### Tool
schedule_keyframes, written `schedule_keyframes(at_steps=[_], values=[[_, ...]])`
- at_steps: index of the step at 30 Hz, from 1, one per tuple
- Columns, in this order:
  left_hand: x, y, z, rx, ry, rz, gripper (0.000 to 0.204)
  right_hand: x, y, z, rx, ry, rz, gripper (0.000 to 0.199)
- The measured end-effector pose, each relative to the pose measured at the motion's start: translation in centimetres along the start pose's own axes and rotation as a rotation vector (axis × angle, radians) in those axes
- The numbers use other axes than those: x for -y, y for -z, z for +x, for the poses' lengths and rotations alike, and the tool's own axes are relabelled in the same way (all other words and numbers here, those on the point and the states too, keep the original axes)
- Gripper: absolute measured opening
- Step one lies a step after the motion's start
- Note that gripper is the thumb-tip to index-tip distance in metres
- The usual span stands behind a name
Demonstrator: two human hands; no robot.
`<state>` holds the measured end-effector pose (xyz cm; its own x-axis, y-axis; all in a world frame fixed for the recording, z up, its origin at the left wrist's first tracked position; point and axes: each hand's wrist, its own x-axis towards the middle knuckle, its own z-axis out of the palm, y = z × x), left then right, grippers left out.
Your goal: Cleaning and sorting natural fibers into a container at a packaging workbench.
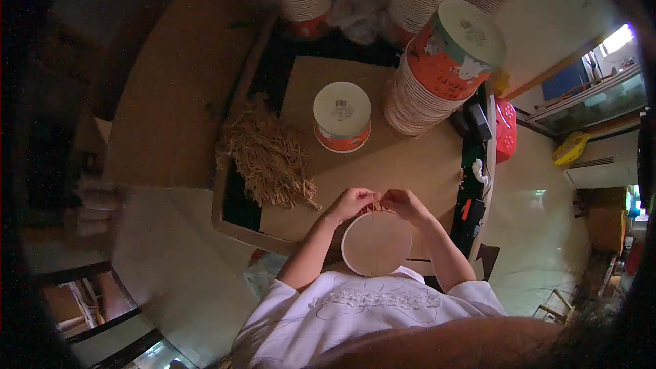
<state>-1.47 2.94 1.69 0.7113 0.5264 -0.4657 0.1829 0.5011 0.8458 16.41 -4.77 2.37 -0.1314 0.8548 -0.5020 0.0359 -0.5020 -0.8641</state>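
Close against my white shirt is a round paper tub, its pale face and light rim turned up toward me. A thin strand of twine runs across that face up to my fingers. At the tub's far rim my left hand is closed in a pinch on the twine. Beside it my right hand also pinches there, its fingertips almost meeting the left ones. The exact spot between the fingertips is too small to make out. A bundle of brown twine pieces lies on the table to the left.
One upside-down orange tub stands on the brown board beyond my hands. A tall nested stack of tubs rises at the right, with more stacks behind. Along the right edge are a black-and-orange object and a red container.
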Motion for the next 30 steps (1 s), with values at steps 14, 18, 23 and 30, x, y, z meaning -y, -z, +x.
schedule_keyframes(at_steps=[14, 18, 23, 30], values=[[1.8, -0.1, 0.7, -0.232, -0.142, 0.334, 0.009, 2.3, -0.6, -1.0, -0.117, -0.134, -0.087, 0.016], [1.9, -0.6, 0.8, -0.296, -0.215, 0.321, 0.008, 1.3, -0.1, -0.5, -0.065, -0.089, -0.095, 0.020], [2.3, -0.9, 1.0, -0.344, -0.319, 0.321, 0.007, 0.5, 0.2, 0.9, -0.014, -0.277, 0.233, 0.025], [1.9, -1.3, 0.3, -0.357, -0.261, 0.293, 0.008, 2.0, 0.8, 0.6, 0.131, -0.245, 0.120, 0.018]])
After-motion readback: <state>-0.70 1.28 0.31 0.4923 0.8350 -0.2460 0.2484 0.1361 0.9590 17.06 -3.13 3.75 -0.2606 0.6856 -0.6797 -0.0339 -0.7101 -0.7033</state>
